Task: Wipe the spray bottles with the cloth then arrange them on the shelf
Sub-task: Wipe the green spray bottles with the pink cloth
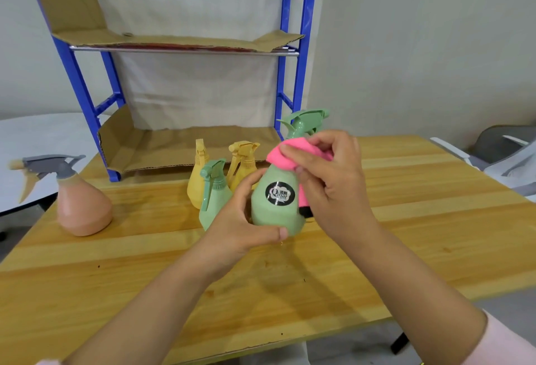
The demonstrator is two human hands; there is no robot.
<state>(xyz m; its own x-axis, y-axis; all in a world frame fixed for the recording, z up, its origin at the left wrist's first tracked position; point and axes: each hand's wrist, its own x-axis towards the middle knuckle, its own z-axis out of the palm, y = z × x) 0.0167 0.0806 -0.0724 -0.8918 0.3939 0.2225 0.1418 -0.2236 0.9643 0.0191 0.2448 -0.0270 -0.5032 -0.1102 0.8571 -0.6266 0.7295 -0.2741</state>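
The task is judged to be in its wiping stage, with the arranging not yet begun. A green spray bottle [277,205] is held just above the table [406,219]. Its lower body is gripped by the left hand [240,219], whose fingers are curled round it. A pink cloth [285,157] is pinched in the right hand [327,179] and pressed against the bottle's shoulder and neck, below the trigger head.

Four more bottles are seen standing on the table. A second green bottle [214,193] and two yellow bottles [197,173] [243,161] are grouped close behind the held one. A peach bottle [82,208] with a grey trigger is set well apart at the left. Whether any of these have been wiped cannot be told.

Nothing is placed on the blue shelf [179,144]; only cardboard lining is seen on both visible levels. All five bottles are therefore left to be arranged.
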